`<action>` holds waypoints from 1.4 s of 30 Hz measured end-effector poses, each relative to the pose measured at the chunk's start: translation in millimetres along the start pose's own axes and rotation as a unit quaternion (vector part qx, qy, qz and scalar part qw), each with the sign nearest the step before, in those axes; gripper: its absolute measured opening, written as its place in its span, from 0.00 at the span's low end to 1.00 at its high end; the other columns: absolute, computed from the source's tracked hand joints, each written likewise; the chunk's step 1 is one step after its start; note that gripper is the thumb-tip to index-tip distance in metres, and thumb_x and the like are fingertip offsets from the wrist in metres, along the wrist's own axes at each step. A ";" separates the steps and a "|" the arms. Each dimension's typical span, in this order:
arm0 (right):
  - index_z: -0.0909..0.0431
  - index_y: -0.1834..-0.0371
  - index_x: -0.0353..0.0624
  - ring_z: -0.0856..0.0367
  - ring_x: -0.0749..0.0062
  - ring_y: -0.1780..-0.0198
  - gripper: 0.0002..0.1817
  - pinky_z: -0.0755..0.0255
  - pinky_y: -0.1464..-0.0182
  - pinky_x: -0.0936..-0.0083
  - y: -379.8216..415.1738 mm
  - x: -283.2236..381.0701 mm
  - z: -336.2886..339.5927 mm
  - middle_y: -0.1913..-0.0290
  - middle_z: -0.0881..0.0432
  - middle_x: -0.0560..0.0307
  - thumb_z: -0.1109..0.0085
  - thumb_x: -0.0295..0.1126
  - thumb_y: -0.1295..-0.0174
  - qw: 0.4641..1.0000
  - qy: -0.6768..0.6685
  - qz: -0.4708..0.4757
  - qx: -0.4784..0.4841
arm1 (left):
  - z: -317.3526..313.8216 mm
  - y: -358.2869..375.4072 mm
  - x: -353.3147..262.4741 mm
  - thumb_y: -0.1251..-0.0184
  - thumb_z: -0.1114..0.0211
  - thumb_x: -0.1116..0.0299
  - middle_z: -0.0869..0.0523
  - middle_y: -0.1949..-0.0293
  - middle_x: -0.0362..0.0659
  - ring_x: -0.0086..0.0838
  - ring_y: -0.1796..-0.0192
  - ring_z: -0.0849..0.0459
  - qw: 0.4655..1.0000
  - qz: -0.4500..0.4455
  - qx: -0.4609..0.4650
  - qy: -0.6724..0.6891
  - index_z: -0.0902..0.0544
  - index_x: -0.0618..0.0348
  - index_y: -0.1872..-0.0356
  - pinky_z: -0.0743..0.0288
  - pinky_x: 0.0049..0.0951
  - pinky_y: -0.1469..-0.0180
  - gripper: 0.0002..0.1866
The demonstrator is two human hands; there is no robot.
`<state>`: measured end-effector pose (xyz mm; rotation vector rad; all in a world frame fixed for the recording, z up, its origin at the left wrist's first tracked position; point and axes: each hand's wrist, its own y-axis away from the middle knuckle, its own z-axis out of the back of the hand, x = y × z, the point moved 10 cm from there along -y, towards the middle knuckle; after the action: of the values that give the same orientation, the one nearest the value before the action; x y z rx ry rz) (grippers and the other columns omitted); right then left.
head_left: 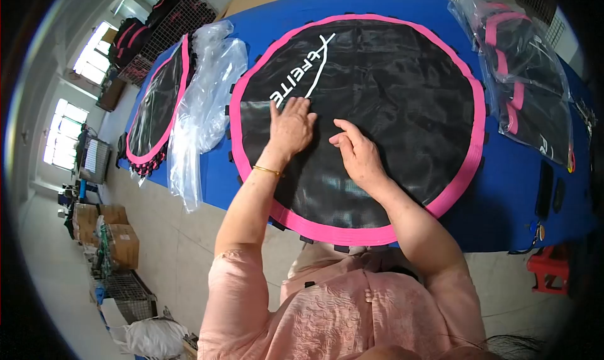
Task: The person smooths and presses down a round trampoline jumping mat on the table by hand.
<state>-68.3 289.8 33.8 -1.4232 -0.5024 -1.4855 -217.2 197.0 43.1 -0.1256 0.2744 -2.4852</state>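
Observation:
A large round black trampoline mat point(402, 102) with a pink border and black loops around its edge lies spread on the blue table. White lettering and a curved white line run across its upper left part. My left hand point(292, 127), with a gold bracelet at the wrist, rests palm down on the mat with fingers stretched out. Its fingertips are right at the lower end of the lettering. Over the mat's middle is my right hand point(358, 151), fingers loosely bent and apart, with nothing in it.
Clear plastic bags point(211, 102) and more black-and-pink mats point(157, 105) lie on the left. A bagged mat point(528, 77) is on the right, near dark flat items point(545, 189) on the blue table point(503, 215). A red stool point(548, 269) and cardboard boxes point(119, 243) stand on the floor.

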 end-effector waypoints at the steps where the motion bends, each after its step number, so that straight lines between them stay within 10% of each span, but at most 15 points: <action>1: 0.27 0.33 0.39 0.11 0.59 0.52 0.18 0.20 0.47 0.67 0.4 0.7 1.0 0.54 0.11 0.47 0.51 0.30 0.23 1.000 -0.001 0.000 0.000 | -1.9 -1.6 14.3 0.20 0.50 0.54 0.22 0.30 0.48 0.41 0.25 0.29 0.999 0.011 0.009 -0.044 0.24 0.60 0.32 0.52 0.67 0.23 0.26; 8: 0.26 0.34 0.40 0.12 0.58 0.54 0.17 0.20 0.49 0.67 3.2 3.8 -4.2 0.56 0.11 0.48 0.50 0.30 0.23 1.000 0.024 0.014 0.004 | -20.1 9.9 157.2 0.20 0.54 0.50 0.29 0.24 0.46 0.41 0.19 0.37 0.975 0.175 0.103 -0.090 0.29 0.57 0.26 0.56 0.72 0.23 0.30; 16: 0.26 0.35 0.40 0.12 0.58 0.56 0.17 0.20 0.50 0.66 0.6 7.3 -4.0 0.58 0.11 0.49 0.51 0.29 0.24 0.999 0.025 0.023 0.006 | -34.9 2.5 145.8 0.19 0.55 0.52 0.30 0.24 0.47 0.41 0.20 0.37 0.987 0.142 0.073 -0.021 0.29 0.58 0.26 0.55 0.70 0.22 0.29; 32: 0.27 0.32 0.38 0.24 0.82 0.71 0.19 0.23 0.61 0.79 -1.7 -20.6 45.4 0.71 0.23 0.65 0.54 0.31 0.20 0.979 -0.066 -0.062 -0.184 | -16.8 -31.5 -110.9 0.21 0.51 0.52 0.27 0.25 0.45 0.34 0.22 0.33 0.994 -0.096 0.047 0.021 0.27 0.57 0.27 0.55 0.65 0.21 0.29; 38: 0.25 0.35 0.36 0.17 0.76 0.69 0.18 0.21 0.61 0.76 -3.3 -25.7 64.4 0.67 0.16 0.57 0.55 0.34 0.20 0.987 -0.067 -0.074 -0.122 | -6.4 -5.0 -124.3 0.22 0.50 0.55 0.25 0.26 0.45 0.35 0.23 0.30 0.991 -0.112 0.045 0.049 0.26 0.58 0.28 0.53 0.66 0.21 0.28; 42: 0.21 0.40 0.41 0.13 0.46 0.53 0.17 0.20 0.46 0.59 5.1 5.6 134.1 0.54 0.13 0.42 0.51 0.37 0.23 0.929 0.317 0.085 -0.168 | 2.9 27.0 -126.7 0.24 0.47 0.58 0.23 0.29 0.47 0.38 0.27 0.27 0.988 -0.150 -0.001 0.040 0.25 0.60 0.30 0.51 0.66 0.23 0.26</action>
<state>5.9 396.5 67.8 -1.1015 0.2830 -1.8291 -99.8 251.7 36.6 -0.0709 0.3124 -2.7925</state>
